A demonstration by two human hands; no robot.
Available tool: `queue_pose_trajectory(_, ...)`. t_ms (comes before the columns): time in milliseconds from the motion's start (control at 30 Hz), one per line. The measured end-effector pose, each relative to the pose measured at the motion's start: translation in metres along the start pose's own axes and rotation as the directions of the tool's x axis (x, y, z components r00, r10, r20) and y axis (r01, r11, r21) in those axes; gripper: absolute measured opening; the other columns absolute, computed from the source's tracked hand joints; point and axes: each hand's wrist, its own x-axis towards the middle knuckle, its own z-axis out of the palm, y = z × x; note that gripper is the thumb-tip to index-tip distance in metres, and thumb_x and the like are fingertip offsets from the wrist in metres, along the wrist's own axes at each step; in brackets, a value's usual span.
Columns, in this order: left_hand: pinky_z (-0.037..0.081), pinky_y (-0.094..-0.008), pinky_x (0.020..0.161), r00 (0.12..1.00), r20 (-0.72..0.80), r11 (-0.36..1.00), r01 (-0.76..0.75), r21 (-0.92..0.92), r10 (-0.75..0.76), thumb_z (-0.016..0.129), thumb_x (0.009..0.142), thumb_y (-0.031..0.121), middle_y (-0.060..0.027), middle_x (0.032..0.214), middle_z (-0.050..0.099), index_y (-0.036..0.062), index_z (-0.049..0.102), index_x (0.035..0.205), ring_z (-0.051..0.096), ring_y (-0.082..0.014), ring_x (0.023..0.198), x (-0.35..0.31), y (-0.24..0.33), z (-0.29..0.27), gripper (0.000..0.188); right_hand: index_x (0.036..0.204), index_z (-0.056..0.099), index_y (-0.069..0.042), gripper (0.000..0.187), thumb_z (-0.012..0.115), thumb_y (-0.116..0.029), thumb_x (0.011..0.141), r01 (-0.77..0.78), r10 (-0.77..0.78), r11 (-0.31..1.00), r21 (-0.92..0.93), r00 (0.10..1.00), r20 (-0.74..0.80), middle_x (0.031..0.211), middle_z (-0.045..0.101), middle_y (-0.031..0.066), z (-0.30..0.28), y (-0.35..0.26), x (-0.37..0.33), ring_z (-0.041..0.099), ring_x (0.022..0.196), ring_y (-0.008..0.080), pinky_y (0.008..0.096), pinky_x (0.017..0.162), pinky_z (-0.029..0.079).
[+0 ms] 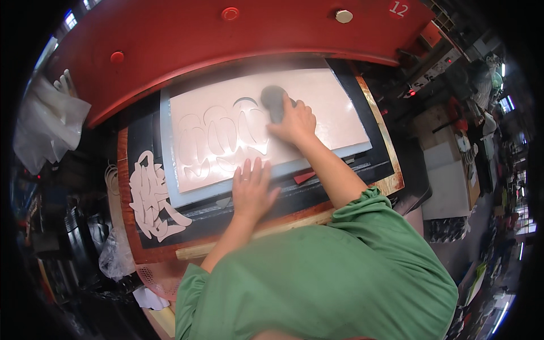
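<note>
A pale pink sheet [328, 107] lies on a light blue-white board [168, 141], with several curved cut outlines across its left half. My right hand [296, 123] grips a dark cutting die [273, 99] with a rounded end, right of these outlines. The die is blurred, and my fingers cover part of it. Near the sheet's front edge rests my left hand [252, 190], palm down with fingers stretched out, holding nothing. A dark crescent gap shows at the top of the outline nearest the die.
A red press beam [255, 34] with buttons spans the far side. Loose curved cut pieces [150, 198] are heaped on the black table surface [198, 224] at left. A red scrap [304, 178] lies by the front edge. Clear plastic bags [48, 119] hang far left.
</note>
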Motion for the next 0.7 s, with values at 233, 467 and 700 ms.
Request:
queue_pose_trajectory(233,0.033,-0.0542,0.111,1.000,-0.014,1.000,-0.010,-0.005,0.010,0.077,0.075,0.045,-0.0152,0.143,0.052,0.0116,0.056,0.139,0.045,-0.0380,0.134,-0.001,-0.002,0.001,0.075,0.135,0.056,-0.004,0.074,0.078,-0.031,0.069,-0.132,0.058,0.782,0.609,0.988,0.140,0.098,0.068,0.0185,-0.023,0.023,0.032,0.066,0.087,0.0290,0.0373,0.079,0.055)
queue_pose_trajectory(467,0.032,-0.0543,0.111,1.000,-0.021,1.000,-0.010,-0.006,0.010,0.076,0.075,0.045,-0.0160,0.142,0.053,0.0114,0.056,0.138,0.044,-0.0376,0.134,0.000,-0.001,0.001,0.074,0.134,0.056,0.003,0.071,0.078,-0.022,0.072,-0.117,0.097,0.695,0.710,0.993,0.068,0.102,0.069,0.0152,-0.056,0.071,0.050,0.066,0.082,0.0188,0.0310,0.072,0.054)
queue_pose_trajectory(700,0.032,-0.0538,0.112,1.000,-0.016,1.000,-0.008,-0.004,0.008,0.076,0.075,0.045,-0.0156,0.142,0.053,0.0115,0.056,0.138,0.044,-0.0375,0.135,0.000,-0.003,0.001,0.074,0.141,0.055,-0.012,0.079,0.074,-0.036,0.069,-0.157,0.157,0.987,0.020,0.987,-0.019,0.127,0.062,0.0183,-0.015,0.065,0.024,0.057,0.121,0.0360,0.0415,0.101,0.048)
